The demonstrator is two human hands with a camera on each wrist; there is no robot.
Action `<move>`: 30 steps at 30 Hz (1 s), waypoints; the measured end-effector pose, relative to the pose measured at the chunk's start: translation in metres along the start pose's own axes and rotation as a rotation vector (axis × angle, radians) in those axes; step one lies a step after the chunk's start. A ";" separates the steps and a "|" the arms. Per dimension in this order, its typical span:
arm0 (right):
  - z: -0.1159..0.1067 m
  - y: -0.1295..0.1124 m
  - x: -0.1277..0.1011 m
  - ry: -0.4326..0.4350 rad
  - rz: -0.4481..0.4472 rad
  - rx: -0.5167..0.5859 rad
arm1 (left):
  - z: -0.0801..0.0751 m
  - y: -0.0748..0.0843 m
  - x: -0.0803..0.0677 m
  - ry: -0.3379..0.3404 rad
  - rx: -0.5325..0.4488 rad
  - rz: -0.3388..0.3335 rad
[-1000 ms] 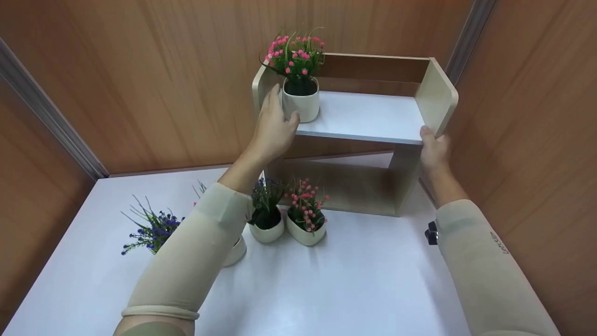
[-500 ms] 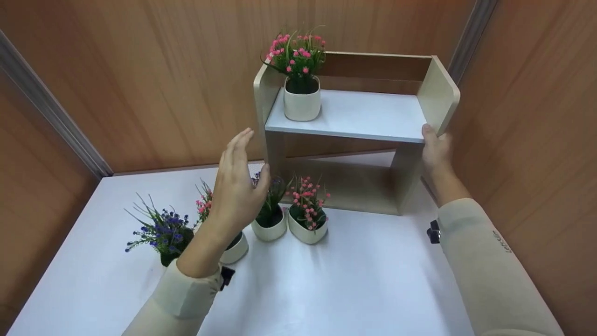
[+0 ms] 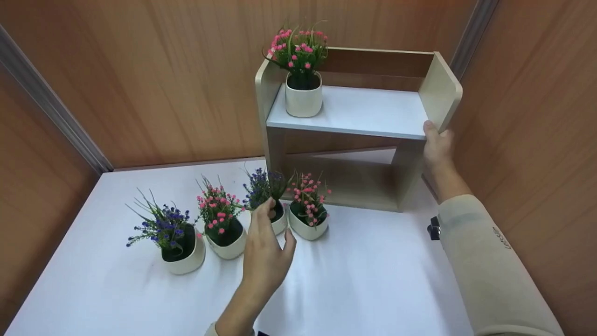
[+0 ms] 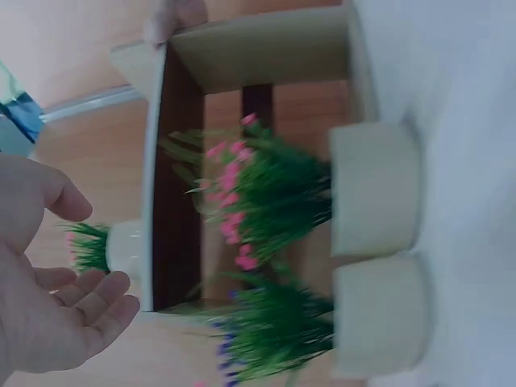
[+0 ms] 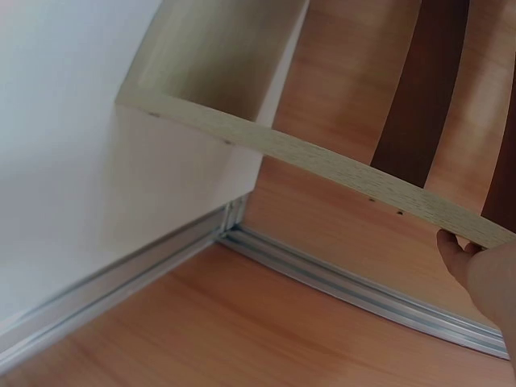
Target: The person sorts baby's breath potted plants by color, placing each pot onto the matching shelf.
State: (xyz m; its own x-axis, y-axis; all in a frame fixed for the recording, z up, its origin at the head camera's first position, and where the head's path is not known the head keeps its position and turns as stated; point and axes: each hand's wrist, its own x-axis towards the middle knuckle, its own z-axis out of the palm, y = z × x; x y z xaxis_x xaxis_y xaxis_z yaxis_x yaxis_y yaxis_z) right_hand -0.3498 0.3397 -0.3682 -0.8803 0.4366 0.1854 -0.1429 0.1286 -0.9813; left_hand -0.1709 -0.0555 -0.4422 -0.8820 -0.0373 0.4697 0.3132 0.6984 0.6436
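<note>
Matt pale wood-grain shelf (image 3: pixel 359 112) (smooth white board), glossy pots (image 3: pixel 304 100).

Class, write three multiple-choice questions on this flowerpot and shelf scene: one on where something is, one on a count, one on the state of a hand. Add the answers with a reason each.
1. Where is the right hand?
A. on the front right corner of the wooden shelf
B. on the table
C. round a pot

2. How many flower pots stand on the white table?
A. two
B. four
C. six

3. How is the left hand?
A. clenched in a fist
B. gripping the shelf
C. open, holding nothing, beside the blue-flowered pot

Answers: 1 A, its fingers hold the shelf board's right end. 2 B, four sit in a row, with a fifth pink-flowered pot up on the shelf. 3 C, the left wrist view shows an empty palm.
</note>
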 end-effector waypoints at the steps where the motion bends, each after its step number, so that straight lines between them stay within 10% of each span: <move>1: 0.000 0.000 0.000 -0.004 0.003 0.004 | 0.006 -0.003 -0.004 -0.005 0.005 -0.021; 14: -0.005 -0.006 -0.007 -0.056 0.055 -0.008 | 0.066 -0.033 -0.019 -0.235 -0.013 -0.309; 30: -0.006 0.001 -0.008 -0.020 0.015 -0.040 | 0.104 -0.046 -0.001 -0.261 -0.070 -0.297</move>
State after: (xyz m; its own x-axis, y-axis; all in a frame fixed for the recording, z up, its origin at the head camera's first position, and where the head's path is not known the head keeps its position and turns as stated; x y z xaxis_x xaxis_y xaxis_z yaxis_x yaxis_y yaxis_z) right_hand -0.3404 0.3420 -0.3701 -0.8911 0.4210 0.1692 -0.1119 0.1576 -0.9812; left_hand -0.2208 -0.0131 -0.5351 -0.9947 -0.0413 0.0939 0.0466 0.6335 0.7724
